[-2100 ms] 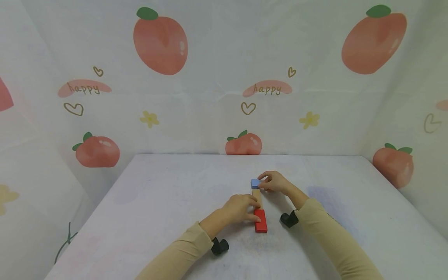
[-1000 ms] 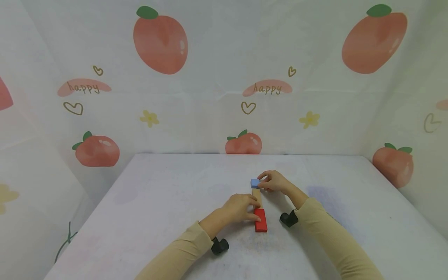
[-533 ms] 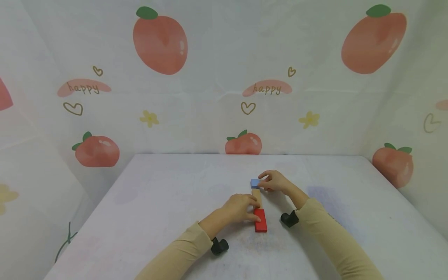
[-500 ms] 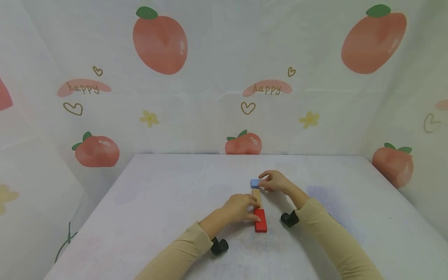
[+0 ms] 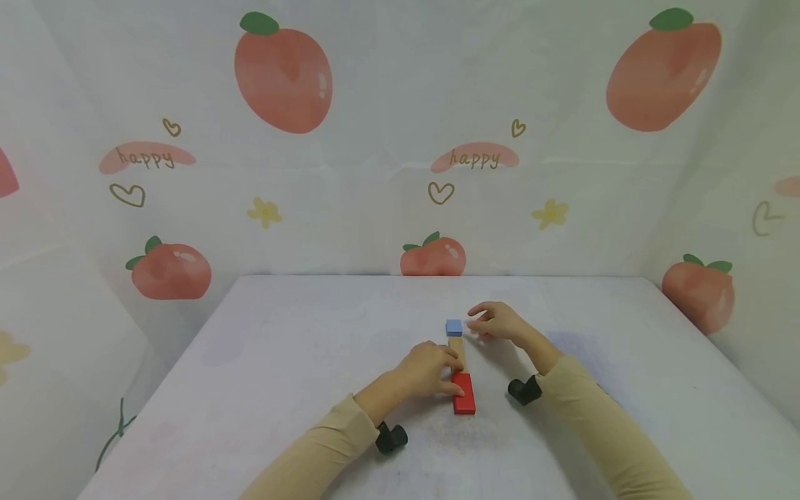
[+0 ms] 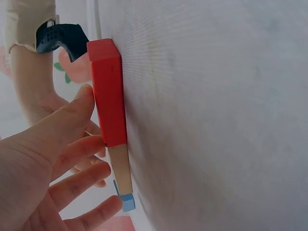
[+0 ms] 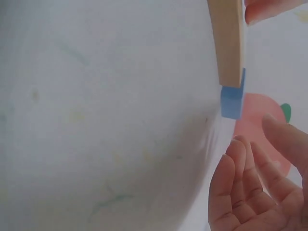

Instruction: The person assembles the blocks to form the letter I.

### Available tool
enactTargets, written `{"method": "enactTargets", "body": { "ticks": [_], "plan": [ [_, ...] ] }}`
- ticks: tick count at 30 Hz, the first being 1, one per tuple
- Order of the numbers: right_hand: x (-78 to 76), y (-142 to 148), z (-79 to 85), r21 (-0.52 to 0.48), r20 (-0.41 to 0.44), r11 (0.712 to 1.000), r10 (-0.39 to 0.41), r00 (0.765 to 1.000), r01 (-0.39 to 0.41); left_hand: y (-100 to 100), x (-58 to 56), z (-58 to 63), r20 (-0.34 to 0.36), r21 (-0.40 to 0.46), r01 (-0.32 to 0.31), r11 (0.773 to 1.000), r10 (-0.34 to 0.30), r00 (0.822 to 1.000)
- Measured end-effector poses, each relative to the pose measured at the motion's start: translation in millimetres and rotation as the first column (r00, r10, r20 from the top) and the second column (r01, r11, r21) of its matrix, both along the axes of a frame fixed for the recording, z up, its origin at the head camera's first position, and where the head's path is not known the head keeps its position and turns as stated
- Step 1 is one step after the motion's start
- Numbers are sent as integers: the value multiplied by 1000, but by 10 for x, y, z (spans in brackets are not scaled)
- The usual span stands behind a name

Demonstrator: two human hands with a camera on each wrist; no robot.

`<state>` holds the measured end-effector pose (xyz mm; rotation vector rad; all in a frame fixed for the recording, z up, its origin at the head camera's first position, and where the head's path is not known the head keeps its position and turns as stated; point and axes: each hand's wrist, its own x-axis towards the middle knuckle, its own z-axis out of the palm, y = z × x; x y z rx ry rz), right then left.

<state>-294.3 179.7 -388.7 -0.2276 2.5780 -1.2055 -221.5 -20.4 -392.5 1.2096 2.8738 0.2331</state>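
Three blocks lie in a line on the white table: a red block (image 5: 464, 404) nearest, a plain wooden block (image 5: 457, 344) in the middle, a blue block (image 5: 453, 328) farthest. My left hand (image 5: 427, 370) reaches in from the left; its thumb touches the red block (image 6: 109, 101), and its loosely bent fingers rest by the wooden block (image 6: 121, 168), partly covering it in the head view. Just right of the blue block hovers my right hand (image 5: 506, 323), holding nothing. In the right wrist view a gap separates its fingers from the blue block (image 7: 232, 103).
The white table (image 5: 300, 333) stretches out around the blocks. Behind it hangs a pale cloth (image 5: 369, 139) printed with peaches, hearts and flowers. Black wrist cameras (image 5: 392, 439) sit below both wrists.
My right hand has come off the blue block and shifted a little to the right. The left hand and the row of blocks look unmoved.
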Motion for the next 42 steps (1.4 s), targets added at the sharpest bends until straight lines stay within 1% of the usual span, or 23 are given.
{"method": "enactTargets", "body": {
  "ticks": [4, 9, 11, 17, 23, 30, 37, 42],
  "plan": [
    [-6, 48, 23, 9, -8, 1000, -5, 1000, 5, -10, -16, 7, -18, -9, 12, 1000, -12, 1000],
    [49, 93, 99, 10, -25, 1000, -5, 1000, 5, -43, -48, 48, -34, -10, -7, 1000, 7, 999],
    [65, 107, 111, 11, -21, 1000, -7, 1000, 7, -57, -57, 53, -25, -7, -11, 1000, 11, 1000],
    [76, 154, 78, 12, -9, 1000, -12, 1000, 12, -69, -46, 26, 21, -18, 0, 1000, 1, 1000],
    [90, 188, 48, 26, 8, 999, -34, 999, 34, -61, -21, 17, -9, -29, 5, 1000, -5, 1000],
    [111, 227, 43, 24, 10, 999, -30, 1000, 30, -53, -1, 31, 6, -27, 0, 1000, 0, 1000],
    [121, 267, 35, 20, 5, 999, -30, 1000, 30, -61, 3, 15, -11, -19, 8, 1000, -8, 1000],
    [135, 297, 60, 26, 2, 999, -36, 999, 36, -73, 0, 0, -8, 0, 13, 1000, -13, 1000]
  ]
}}
